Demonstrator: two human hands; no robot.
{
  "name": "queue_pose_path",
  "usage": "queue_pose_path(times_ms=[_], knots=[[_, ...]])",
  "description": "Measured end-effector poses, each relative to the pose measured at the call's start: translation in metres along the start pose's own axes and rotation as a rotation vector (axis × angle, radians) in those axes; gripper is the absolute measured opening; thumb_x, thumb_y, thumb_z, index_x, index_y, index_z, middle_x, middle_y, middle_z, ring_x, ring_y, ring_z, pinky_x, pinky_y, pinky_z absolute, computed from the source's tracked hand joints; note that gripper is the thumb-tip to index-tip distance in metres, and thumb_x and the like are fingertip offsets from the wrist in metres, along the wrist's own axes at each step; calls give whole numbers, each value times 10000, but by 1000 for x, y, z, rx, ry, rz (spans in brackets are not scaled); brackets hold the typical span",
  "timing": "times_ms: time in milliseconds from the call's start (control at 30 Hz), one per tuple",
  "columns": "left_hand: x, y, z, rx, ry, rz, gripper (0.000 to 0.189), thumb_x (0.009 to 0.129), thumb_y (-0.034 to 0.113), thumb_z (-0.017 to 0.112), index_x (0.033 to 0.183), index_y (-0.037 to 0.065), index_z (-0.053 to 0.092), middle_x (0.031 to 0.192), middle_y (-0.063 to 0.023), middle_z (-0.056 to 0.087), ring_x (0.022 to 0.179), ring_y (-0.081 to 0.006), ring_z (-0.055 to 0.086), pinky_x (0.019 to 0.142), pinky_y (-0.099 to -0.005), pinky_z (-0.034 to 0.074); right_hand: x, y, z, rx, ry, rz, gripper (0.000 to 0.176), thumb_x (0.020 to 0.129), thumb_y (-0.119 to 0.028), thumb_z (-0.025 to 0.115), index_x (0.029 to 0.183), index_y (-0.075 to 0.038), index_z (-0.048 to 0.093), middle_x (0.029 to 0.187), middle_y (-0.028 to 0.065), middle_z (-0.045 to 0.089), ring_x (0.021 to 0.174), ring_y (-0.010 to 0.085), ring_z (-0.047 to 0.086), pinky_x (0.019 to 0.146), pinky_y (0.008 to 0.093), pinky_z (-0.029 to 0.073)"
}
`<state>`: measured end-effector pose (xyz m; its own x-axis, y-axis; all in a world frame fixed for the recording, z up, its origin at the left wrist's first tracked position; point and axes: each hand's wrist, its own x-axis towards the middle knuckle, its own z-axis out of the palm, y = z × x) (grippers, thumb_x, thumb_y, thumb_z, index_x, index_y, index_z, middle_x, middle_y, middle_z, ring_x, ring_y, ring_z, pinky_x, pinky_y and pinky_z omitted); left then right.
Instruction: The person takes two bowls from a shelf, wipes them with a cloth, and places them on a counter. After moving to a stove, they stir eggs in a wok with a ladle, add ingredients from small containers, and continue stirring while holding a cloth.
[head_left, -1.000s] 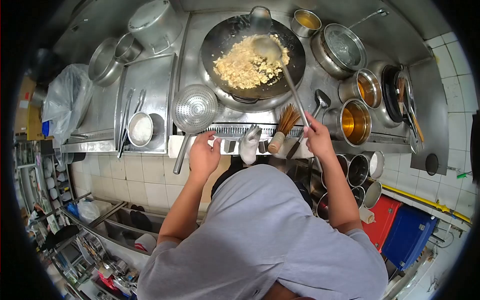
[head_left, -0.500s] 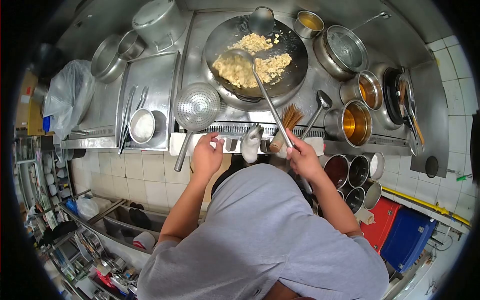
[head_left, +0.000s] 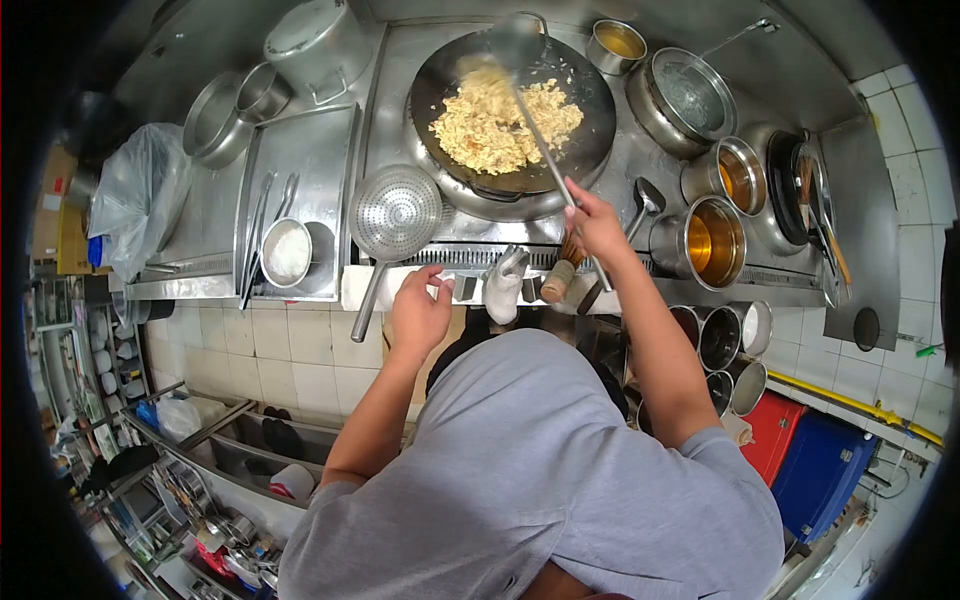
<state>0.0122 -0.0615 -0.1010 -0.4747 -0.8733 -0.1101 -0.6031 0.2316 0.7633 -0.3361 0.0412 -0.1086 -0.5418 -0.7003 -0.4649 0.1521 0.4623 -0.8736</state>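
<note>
My right hand (head_left: 597, 228) is closed round the long metal handle of a ladle (head_left: 540, 142), which slants up over the wok (head_left: 596, 120). The ladle's far end is blurred near the wok's back edge. Crumbly yellow food (head_left: 490, 130) lies in the wok, smeared by motion at its upper left. My left hand (head_left: 421, 315) is at the stove's front edge, its fingers loosely bent and apart with nothing visible in them. Just left of it is the handle of a perforated strainer (head_left: 396, 212). A bristle brush (head_left: 560, 278) lies below my right hand.
To the right are pots of amber liquid (head_left: 713, 243), a spatula (head_left: 650, 196) and a water-filled pot (head_left: 692, 95). A tray (head_left: 330, 170) on the left bears a bowl of white powder (head_left: 289, 252). A white cloth (head_left: 502, 290) is at the front edge.
My right hand has moved forward and up with the ladle, whose head has gone toward the wok's back. The food now forms one joined heap. My left hand has barely moved.
</note>
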Motion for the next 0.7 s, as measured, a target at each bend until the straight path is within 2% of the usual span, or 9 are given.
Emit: queue_pose_path(times_ms=[67,133,200,300,433,467,567,667,700], knots=[[0,2,0,12,-3,2,328,982,172,790,1269,15,768,1013,-110,767,683,-205,628,706,-375,533,-11,18,-33,-293,-137,-124,608,1047,-59,702,1625,-220,604,1031,70,728,883,150,688,826,369,568],[3,1,-1,14,-1,11,328,981,176,794,1266,15,768,1032,-117,767,689,-212,631,704,-376,535,-37,37,-70,-455,-115,-535,644,1014,-46,726,1615,-248,612,1089,101,764,965,215,737,862,391,564],[6,3,0,18,-4,26,329,980,181,798,1263,15,768,1051,-124,767,694,-219,633,703,-377,537,-90,3,-101,-904,14,-325,642,996,-34,736,1592,-252,638,1113,152,759,987,308,741,869,399,564],[20,15,5,46,-20,130,362,968,171,777,1284,0,741,1100,-178,739,936,-367,703,863,-471,562,-134,-2,-123,-1106,147,-229,644,980,-29,750,1577,-247,651,1095,194,727,980,381,708,874,412,562],[63,56,22,89,48,536,380,983,141,749,1331,-9,715,1217,-211,717,1131,-433,671,1001,-512,535,-147,79,-118,-680,259,-368,652,1017,12,699,1622,-210,603,1067,183,703,915,288,668,922,349,554],[78,67,31,99,69,636,393,993,136,737,1359,-5,703,1252,-223,711,1168,-444,669,1037,-517,528,-155,80,-110,-655,276,-333,655,1020,-6,701,1630,-217,591,1061,212,698,944,342,681,957,378,556],[122,74,68,216,-16,671,292,1018,208,712,1203,-15,757,1166,-222,739,1107,-444,672,978,-547,549,-183,59,-82,-591,287,-274,648,1032,-19,692,1643,-195,569,1098,243,712,988,397,694,1026,399,546],[140,71,87,425,-197,570,250,1025,255,702,1008,15,769,1001,-200,758,995,-427,695,872,-549,563,-229,31,-77,-527,189,-333,647,1020,-1,689,1636,-161,572,1178,249,729,996,343,700,1028,366,533],[129,76,84,425,-200,571,250,1025,255,702,1008,15,769,1001,-200,758,995,-427,695,872,-549,563,-254,14,-82,-472,122,-184,650,1013,1,694,1633,-158,577,1175,241,735,995,327,701,1021,359,532]])
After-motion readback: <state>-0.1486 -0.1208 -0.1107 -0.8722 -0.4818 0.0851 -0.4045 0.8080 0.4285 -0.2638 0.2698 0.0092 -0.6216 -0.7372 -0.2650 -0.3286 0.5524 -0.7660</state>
